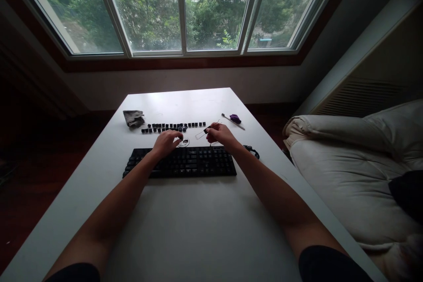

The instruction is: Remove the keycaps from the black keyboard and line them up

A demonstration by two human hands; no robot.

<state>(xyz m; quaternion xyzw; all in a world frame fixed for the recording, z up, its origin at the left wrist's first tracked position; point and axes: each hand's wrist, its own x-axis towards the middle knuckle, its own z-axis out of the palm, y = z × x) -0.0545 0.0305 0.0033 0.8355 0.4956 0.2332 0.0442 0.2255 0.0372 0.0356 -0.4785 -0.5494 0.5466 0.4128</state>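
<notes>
A black keyboard (188, 163) lies on the white table, with my forearms reaching over its two ends. Just past its back edge, my left hand (168, 142) pinches a small dark keycap (180, 138) between thumb and fingers. Below that keycap sits a small white ring-shaped thing (185, 142), partly hidden. My right hand (220, 134) is closed on the dark handle of a wire keycap puller (201, 134), whose thin loops point left toward the other hand. Loose black keycaps (161, 128) stand in two rows behind my left hand.
A crumpled grey cloth (133, 118) lies at the table's back left. Toward the back right are a thin brush (233, 121) and a purple bundle (235, 118). A black cable (253, 151) coils beside the keyboard. A pale sofa (343, 172) stands right of the table (185, 229).
</notes>
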